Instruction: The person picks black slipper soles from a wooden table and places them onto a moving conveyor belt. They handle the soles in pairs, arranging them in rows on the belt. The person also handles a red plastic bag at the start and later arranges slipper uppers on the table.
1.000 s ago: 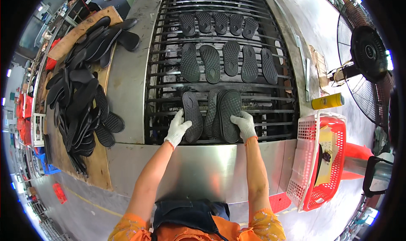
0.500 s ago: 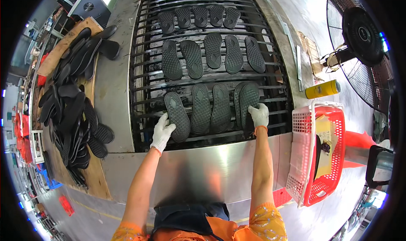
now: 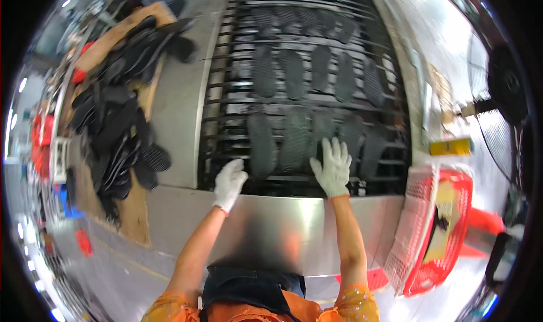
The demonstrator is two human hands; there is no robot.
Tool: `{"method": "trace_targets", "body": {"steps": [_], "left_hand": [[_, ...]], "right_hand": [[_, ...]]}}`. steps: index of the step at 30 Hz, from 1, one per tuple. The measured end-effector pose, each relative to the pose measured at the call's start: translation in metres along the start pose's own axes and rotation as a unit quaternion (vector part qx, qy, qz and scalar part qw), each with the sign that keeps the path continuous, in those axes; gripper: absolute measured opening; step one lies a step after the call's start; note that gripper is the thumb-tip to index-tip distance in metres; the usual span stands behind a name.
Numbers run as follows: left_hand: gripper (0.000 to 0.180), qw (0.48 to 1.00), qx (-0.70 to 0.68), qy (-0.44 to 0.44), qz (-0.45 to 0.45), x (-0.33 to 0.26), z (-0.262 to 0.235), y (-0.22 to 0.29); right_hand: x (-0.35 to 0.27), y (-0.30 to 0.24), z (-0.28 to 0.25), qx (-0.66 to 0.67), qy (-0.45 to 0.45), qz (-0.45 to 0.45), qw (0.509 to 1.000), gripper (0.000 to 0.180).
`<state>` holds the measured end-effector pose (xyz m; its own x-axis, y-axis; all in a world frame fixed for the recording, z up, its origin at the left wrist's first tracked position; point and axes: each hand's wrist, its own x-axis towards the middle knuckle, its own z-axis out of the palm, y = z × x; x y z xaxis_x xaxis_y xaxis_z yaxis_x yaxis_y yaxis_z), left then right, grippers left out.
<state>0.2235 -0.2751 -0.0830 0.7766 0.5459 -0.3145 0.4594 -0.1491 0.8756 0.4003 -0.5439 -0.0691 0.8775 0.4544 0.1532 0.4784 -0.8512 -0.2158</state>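
We see two hands in white gloves over a metal rack made of dark bars (image 3: 226,124). The right hand (image 3: 332,166) lies flat with its fingers spread wide. It rests on the near row of dark shoe soles (image 3: 294,138), touching the sole third from the left, and it grips nothing. The left hand (image 3: 229,183) sits at the near edge of the rack, just beside the leftmost sole of that row. Its fingers are loosely bent and we see nothing held in it.

The near row has about five soles lying side by side across the bars. A second row of soles (image 3: 314,73) lies farther back on the same rack, and more sit beyond it, too blurry to count.

A shiny steel front plate (image 3: 271,226) runs below the rack, between the hands and the person's body. To the left, a big pile of black soles (image 3: 116,118) lies on a wooden board. To the right stands a red and white plastic basket (image 3: 438,231). A black fan (image 3: 509,84) sits far off on the right.
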Motion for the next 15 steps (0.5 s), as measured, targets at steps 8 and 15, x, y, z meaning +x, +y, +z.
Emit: {"method": "trace_targets", "body": {"steps": [8, 15], "left_hand": [[0.037, 0.991, -0.112, 0.01, -0.07, -0.053, -0.035, 0.015], [0.037, 0.986, -0.122, 0.092, -0.069, -0.083, -0.099, -0.029]], "right_hand": [[0.002, -0.03, 0.032, -0.073, -0.146, 0.027, 0.986, 0.061], [0.0, -0.054, 0.025, -0.054, -0.116, 0.034, 0.991, 0.065]]}}
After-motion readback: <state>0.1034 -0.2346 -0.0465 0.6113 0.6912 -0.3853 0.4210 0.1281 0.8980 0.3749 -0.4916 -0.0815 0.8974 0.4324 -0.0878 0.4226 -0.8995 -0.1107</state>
